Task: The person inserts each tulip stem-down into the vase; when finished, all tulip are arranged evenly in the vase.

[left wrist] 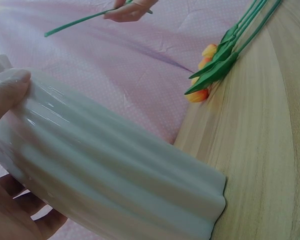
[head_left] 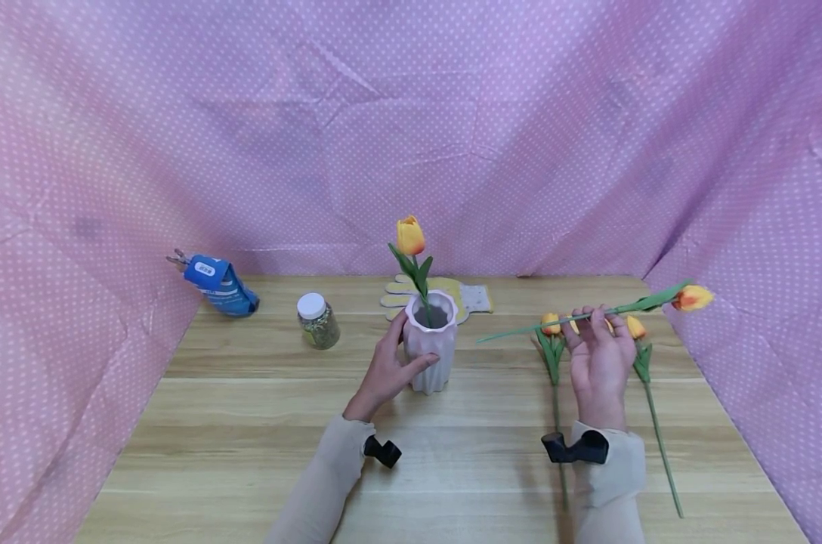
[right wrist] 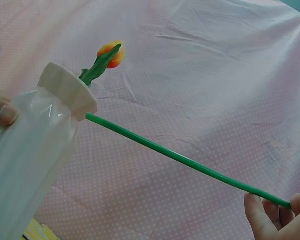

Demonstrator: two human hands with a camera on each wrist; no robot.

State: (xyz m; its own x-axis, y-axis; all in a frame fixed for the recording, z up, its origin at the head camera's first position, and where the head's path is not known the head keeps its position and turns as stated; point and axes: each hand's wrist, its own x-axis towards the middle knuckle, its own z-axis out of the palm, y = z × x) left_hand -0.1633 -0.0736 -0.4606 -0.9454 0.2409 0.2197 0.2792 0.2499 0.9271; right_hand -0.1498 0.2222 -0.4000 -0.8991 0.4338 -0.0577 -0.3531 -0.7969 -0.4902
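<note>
A white fluted vase [head_left: 430,355] stands upright on the table, with one yellow-orange tulip [head_left: 411,236] rising from its mouth. My left hand [head_left: 392,369] holds the vase from its left side, thumb across the front; in the left wrist view the thumb [left wrist: 10,92] lies near the top. Between thumb and fingertips, my right hand [head_left: 600,363] pinches the stem of a second tulip [head_left: 691,298] above the table. That tulip lies nearly level, bloom to the right. Its bare stem end [right wrist: 97,119] points left at the vase, overlapping near the rim in the right wrist view.
More tulips lie on the table around the right forearm, including a left one [head_left: 554,366] and a right one [head_left: 645,370]. Behind the vase is a yellow-and-white glove [head_left: 475,296]. A white-lidded jar [head_left: 319,323] and a clipped blue bag [head_left: 222,285] stand at left. Pink dotted cloth [head_left: 411,136] hangs behind.
</note>
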